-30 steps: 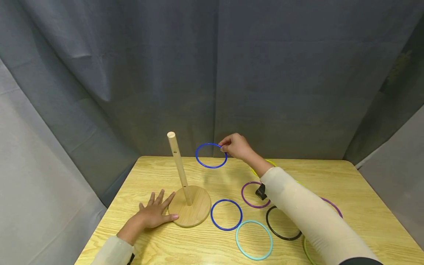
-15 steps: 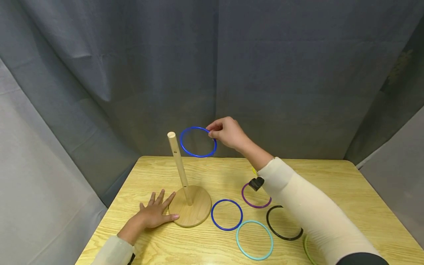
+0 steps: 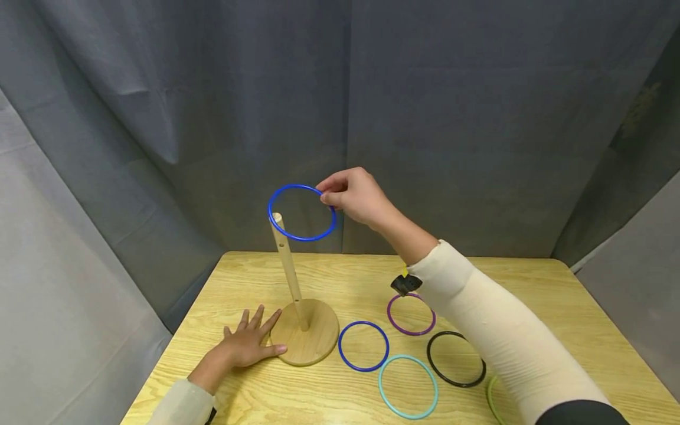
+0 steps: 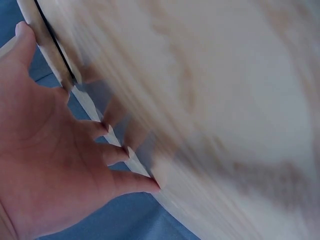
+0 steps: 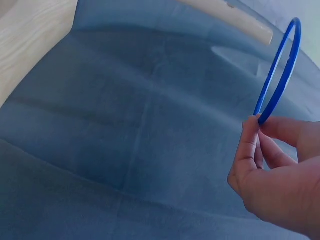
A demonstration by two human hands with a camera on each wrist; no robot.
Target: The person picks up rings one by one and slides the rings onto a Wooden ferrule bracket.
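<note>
head: ring (image 3: 304, 239) in right hand (image 3: 357, 196)

Seven visible rings (image 3: 305, 239) (two of them blue), one wooden stand (image 3: 291, 274), two hands (image 3: 358, 198), one table (image 3: 297, 401).

R hand (image 3: 357, 196) has moved held blue ring (image 3: 304, 239) up & L, now nr top of peg (image 3: 289, 273).

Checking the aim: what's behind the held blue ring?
In the head view, the curtain and, at left, the post's tip show through the blue ring. The ring hides a strip below that; what the right hand covers cannot be seen.
</note>
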